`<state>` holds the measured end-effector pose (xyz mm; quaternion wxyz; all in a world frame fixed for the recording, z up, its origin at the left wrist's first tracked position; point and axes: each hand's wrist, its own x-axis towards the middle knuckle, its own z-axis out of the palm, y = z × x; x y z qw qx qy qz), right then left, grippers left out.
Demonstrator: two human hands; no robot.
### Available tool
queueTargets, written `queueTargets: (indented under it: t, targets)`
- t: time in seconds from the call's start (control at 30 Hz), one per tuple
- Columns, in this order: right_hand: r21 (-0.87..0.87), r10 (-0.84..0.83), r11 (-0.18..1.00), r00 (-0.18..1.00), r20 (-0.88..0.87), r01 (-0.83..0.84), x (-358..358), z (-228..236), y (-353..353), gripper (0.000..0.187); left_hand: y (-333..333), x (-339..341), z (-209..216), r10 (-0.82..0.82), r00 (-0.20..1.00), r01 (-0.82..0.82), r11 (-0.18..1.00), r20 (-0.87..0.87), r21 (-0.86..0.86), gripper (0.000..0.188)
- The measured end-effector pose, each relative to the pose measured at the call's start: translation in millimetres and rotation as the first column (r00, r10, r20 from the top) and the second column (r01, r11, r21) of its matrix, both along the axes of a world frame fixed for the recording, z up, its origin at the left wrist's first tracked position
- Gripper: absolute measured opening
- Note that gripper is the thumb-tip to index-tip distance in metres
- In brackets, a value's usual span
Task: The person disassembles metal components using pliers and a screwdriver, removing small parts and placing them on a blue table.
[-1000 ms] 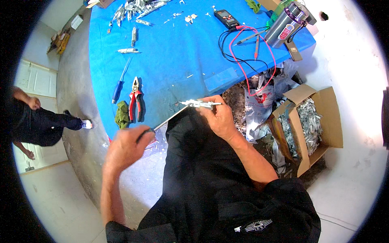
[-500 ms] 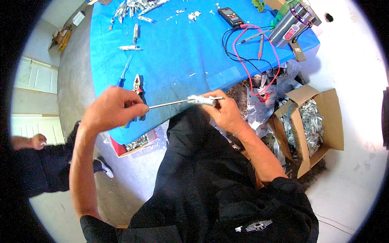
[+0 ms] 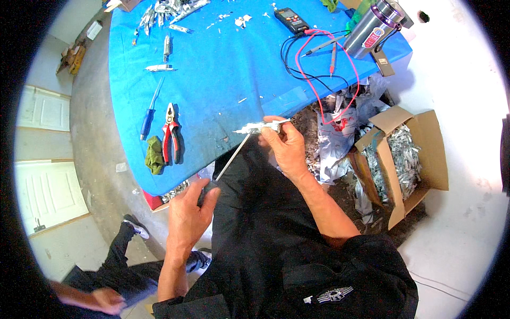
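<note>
My left hand (image 3: pixel 190 215) is closed around the handle of a screwdriver, mostly hidden in the fingers. Its thin metal shaft (image 3: pixel 232 159) slants up and right, its tip at the underside of a small silvery-white metal piece (image 3: pixel 254 128). That piece is pinched between thumb and fingers of my right hand (image 3: pixel 289 151), just off the table's near edge. A thin rod-like end sticks out to the right of those fingers. On the blue-covered table (image 3: pixel 212 80), left of the hands, lie red-handled pliers (image 3: pixel 169 139), a blue-handled screwdriver (image 3: pixel 147 123) and a crumpled green cloth (image 3: pixel 154 157).
A multimeter (image 3: pixel 291 20) with red and black leads and a steel flask (image 3: pixel 373 29) occupy the far right. Silvery pieces (image 3: pixel 164 15) are heaped far left. A cardboard box (image 3: pixel 434 154) of metal scraps stands right. Another person's legs (image 3: pixel 125 274) show lower left.
My left hand has swung down and right toward my body, turning the screwdriver from nearly level to steeply slanted. The other person has moved lower and nearer. The pliers are now uncovered.
</note>
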<state>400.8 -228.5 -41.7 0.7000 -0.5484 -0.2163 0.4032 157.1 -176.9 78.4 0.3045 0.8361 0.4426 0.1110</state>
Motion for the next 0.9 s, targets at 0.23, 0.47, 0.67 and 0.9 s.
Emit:
queueTargets:
  t: [0.23, 0.47, 0.67, 0.9]
  targets:
    - [-0.063, 0.053, 0.997, 0.982, 0.181, -0.043, 7, -1, -7, 0.035, -10, 3, -11, 0.010, 0.999, -0.012, 0.999, 0.033, 0.047, 0.026]
    - [-0.023, -0.133, 0.991, 0.990, 0.044, 0.134, 0, -1, -5, 0.028, -14, 10, -11, -0.074, 0.996, 0.079, 0.991, -0.048, 0.104, 0.035]
    - [0.003, -0.168, 0.986, 0.983, 0.074, 0.168, -4, -14, -6, 0.022, -14, 9, -10, -0.125, 0.978, 0.152, 0.975, -0.164, 0.163, 0.037]
    - [0.061, -0.160, 0.987, 0.955, 0.252, 0.149, -1, -8, -5, 0.022, 18, 7, 17, -0.265, 0.951, 0.295, 0.931, -0.160, 0.215, 0.033]
